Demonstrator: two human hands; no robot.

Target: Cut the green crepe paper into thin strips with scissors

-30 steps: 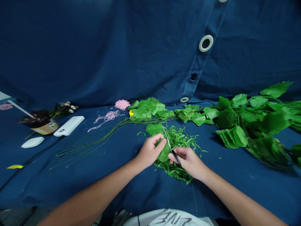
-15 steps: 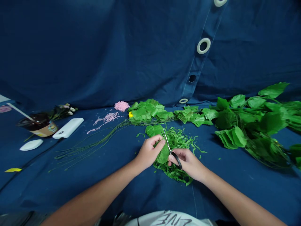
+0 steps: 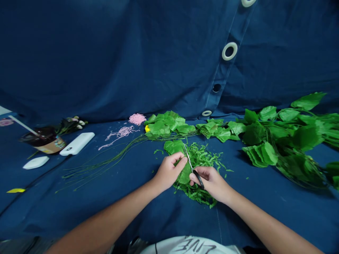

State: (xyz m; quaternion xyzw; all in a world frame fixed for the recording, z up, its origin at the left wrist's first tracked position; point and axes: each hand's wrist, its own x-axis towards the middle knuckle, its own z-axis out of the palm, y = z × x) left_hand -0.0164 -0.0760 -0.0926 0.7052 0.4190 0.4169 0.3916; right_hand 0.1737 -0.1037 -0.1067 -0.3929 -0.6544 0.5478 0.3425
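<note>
My left hand (image 3: 170, 171) pinches a green artificial leaf (image 3: 184, 175) between thumb and fingers. In my right hand (image 3: 210, 181) is a pair of scissors (image 3: 198, 179) with black handles, its slim metal blades reaching up along the leaf's right edge close to my left thumb. Whether the blades are fully closed is hard to make out. Beneath both hands lies a heap of shredded green strips (image 3: 202, 155). Another green leaf (image 3: 173, 145) shows just beyond my left fingers.
Stacked green leaves (image 3: 166, 123) and thin green stems (image 3: 113, 160) lie behind. Leafy vines (image 3: 291, 137) spread at right. At left are pink threads (image 3: 123, 132), a pink pile (image 3: 137, 119), a white power bank (image 3: 77, 144) with a cable, and a dark cup (image 3: 43, 139) with a straw.
Almost nothing differs. Both hands, the leaf and the scissors hold nearly the same place, with only a very slight shift of the view.
</note>
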